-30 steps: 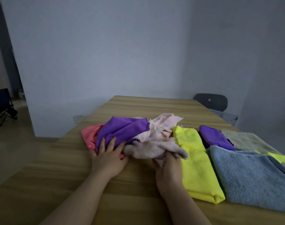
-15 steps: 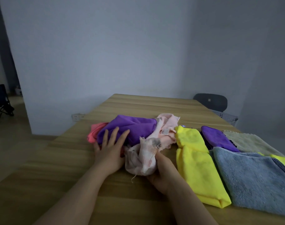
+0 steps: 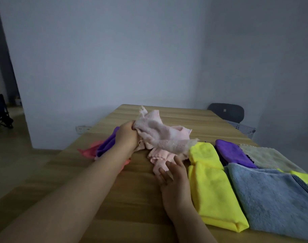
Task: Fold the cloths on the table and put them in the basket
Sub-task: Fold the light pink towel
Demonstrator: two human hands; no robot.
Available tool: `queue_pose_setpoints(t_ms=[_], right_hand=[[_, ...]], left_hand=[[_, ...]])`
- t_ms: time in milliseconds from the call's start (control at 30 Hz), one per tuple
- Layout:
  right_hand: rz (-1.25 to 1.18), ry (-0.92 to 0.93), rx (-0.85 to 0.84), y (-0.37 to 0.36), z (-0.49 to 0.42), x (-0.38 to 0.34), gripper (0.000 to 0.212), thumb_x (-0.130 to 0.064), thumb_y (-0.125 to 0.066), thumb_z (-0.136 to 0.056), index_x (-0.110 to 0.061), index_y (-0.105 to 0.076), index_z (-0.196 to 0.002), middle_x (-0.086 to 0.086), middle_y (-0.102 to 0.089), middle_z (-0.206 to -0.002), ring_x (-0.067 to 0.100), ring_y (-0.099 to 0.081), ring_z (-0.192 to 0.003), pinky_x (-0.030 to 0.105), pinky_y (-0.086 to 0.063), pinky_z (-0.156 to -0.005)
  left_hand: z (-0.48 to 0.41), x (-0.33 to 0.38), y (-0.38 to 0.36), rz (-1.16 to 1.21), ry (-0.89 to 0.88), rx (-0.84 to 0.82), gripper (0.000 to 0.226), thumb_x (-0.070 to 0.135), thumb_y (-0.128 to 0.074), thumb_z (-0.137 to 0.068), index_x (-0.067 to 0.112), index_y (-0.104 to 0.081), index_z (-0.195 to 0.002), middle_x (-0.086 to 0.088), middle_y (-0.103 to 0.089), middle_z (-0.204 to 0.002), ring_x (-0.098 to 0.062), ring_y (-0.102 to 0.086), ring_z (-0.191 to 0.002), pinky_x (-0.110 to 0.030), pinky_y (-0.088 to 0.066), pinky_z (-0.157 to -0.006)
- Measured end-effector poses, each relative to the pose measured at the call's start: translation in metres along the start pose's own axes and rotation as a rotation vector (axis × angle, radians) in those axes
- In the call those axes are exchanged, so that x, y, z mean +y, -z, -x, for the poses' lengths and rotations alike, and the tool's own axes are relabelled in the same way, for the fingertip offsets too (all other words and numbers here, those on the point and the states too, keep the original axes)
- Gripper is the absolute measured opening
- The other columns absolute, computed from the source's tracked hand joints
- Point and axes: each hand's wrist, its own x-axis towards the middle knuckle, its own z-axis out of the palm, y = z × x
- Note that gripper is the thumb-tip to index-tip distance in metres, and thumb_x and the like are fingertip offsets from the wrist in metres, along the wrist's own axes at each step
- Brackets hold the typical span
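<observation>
Starting nearest us, open wood of the surface point(image 3: 132, 199) lies between our forearms. Our right hand point(image 3: 174, 179), fingers spread wide, touches the crumpled pink cloth point(image 3: 160, 160), just beside the long edge of the folded yellow cloth point(image 3: 212, 190). Farther off, our left hand point(image 3: 127, 137) grips a pale cloth point(image 3: 160, 135), held up off the surface beside the purple cloth point(image 3: 106, 146). Beyond, open wood runs to the far edge.

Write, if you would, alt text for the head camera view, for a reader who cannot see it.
A person's left hand grips a crumpled pale pink cloth held above a wooden table, while the right hand is open at the edge of more pink fabric. To the right lie a folded yellow cloth, a blue-grey towel and a purple cloth.
</observation>
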Motion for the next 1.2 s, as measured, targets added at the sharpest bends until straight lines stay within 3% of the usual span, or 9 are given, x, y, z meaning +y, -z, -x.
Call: queue_pose_setpoints(t_ms=[133, 267, 433, 633, 733, 867, 967, 1067, 1200], right_hand=[[-0.007, -0.006, 0.035, -0.001, 0.0, -0.002, 0.041, -0.01, -0.043, -0.094, -0.029, -0.045, -0.131, 0.004, -0.059, -0.102, 0.028, -0.057, -0.106, 0.037, -0.045, -0.086], [-0.009, 0.006, -0.005, -0.004, 0.004, -0.005, 0.043, -0.012, -0.042, -0.095, -0.037, -0.044, -0.131, -0.006, -0.065, -0.083, 0.026, -0.058, -0.094, 0.034, -0.045, -0.076], [0.114, 0.088, -0.062, -0.005, 0.009, -0.009, 0.051, -0.018, -0.046, -0.095, -0.042, -0.034, -0.139, -0.014, -0.057, -0.118, 0.022, -0.061, -0.104, 0.034, -0.047, -0.083], [0.446, 0.264, -0.122, -0.002, 0.025, -0.009, 0.075, -0.041, -0.066, -0.069, -0.048, -0.033, -0.137, -0.011, -0.047, -0.139, 0.009, -0.048, -0.126, 0.039, -0.04, -0.107], [0.816, 0.425, -0.081, 0.002, 0.039, -0.002, 0.071, -0.027, -0.061, -0.074, -0.042, -0.032, -0.138, -0.011, -0.045, -0.136, 0.005, -0.044, -0.126, 0.035, -0.042, -0.105], [1.448, 0.4, 0.005, 0.005, 0.06, 0.003, 0.076, -0.031, -0.055, -0.085, -0.036, -0.012, -0.147, -0.005, -0.014, -0.155, 0.018, -0.017, -0.141, 0.033, -0.022, -0.114], [1.726, 0.309, -0.011, 0.0, 0.059, 0.004, 0.063, -0.042, -0.042, -0.092, -0.034, -0.013, -0.148, -0.005, -0.002, -0.158, 0.022, -0.003, -0.145, 0.039, -0.013, -0.115], [1.922, 0.177, -0.064, -0.006, 0.043, 0.007, 0.057, -0.046, -0.029, -0.097, -0.03, -0.015, -0.149, -0.001, -0.01, -0.158, 0.023, -0.002, -0.146, 0.043, -0.005, -0.116], [2.075, 0.072, -0.099, -0.012, 0.01, 0.012, 0.059, -0.044, -0.018, -0.099, -0.024, 0.001, -0.151, 0.006, 0.003, -0.159, 0.027, 0.008, -0.146, 0.048, 0.001, -0.116]], left_hand=[[-0.029, 0.04, -0.006, 0.152, -0.025, -0.002, 0.024, 0.027, -0.05, -0.086, 0.017, -0.062, -0.068, -0.007, -0.067, -0.079, -0.028, -0.065, -0.087, -0.042, -0.054, -0.086], [-0.034, 0.08, -0.008, 0.639, -0.02, -0.143, 0.03, 0.02, -0.044, -0.091, 0.017, -0.055, -0.063, 0.0, -0.056, -0.055, -0.017, -0.059, -0.055, -0.022, -0.047, -0.059], [-0.032, 0.097, -0.007, 0.813, -0.098, -0.34, 0.022, 0.026, -0.04, -0.097, 0.017, -0.057, -0.088, 0.001, -0.059, -0.083, -0.015, -0.058, -0.078, -0.031, -0.05, -0.082], [-0.01, 0.062, -0.004, 0.148, -0.111, 0.019, 0.04, 0.023, -0.063, -0.083, 0.007, -0.052, -0.117, -0.016, -0.066, -0.094, -0.018, -0.057, -0.049, -0.02, -0.042, -0.038], [0.006, 0.036, 0.011, -0.135, -0.136, 0.104, 0.064, 0.031, -0.06, -0.081, 0.01, -0.034, -0.135, -0.015, -0.064, -0.098, -0.028, -0.062, -0.066, -0.033, -0.05, -0.053], [0.041, -0.01, 0.04, -0.805, -0.189, 0.172, 0.039, 0.03, -0.039, -0.094, 0.011, -0.039, -0.129, -0.006, -0.056, -0.085, -0.02, -0.054, -0.07, -0.029, -0.038, -0.055], [0.061, -0.043, 0.045, -1.21, -0.154, 0.01, 0.037, 0.039, -0.037, -0.093, 0.033, -0.036, -0.13, -0.007, -0.038, -0.138, -0.03, -0.04, -0.124, -0.042, -0.039, -0.094], [0.055, -0.068, 0.043, -1.119, -0.022, -0.163, 0.05, 0.047, -0.031, -0.095, 0.046, -0.016, -0.143, -0.001, -0.002, -0.158, -0.033, 0.0, -0.144, -0.052, -0.01, -0.115], [0.028, -0.084, 0.033, -0.994, 0.045, -0.176, 0.047, 0.041, -0.028, -0.098, 0.037, -0.019, -0.144, -0.004, -0.022, -0.153, -0.033, -0.012, -0.143, -0.055, -0.018, -0.113]])
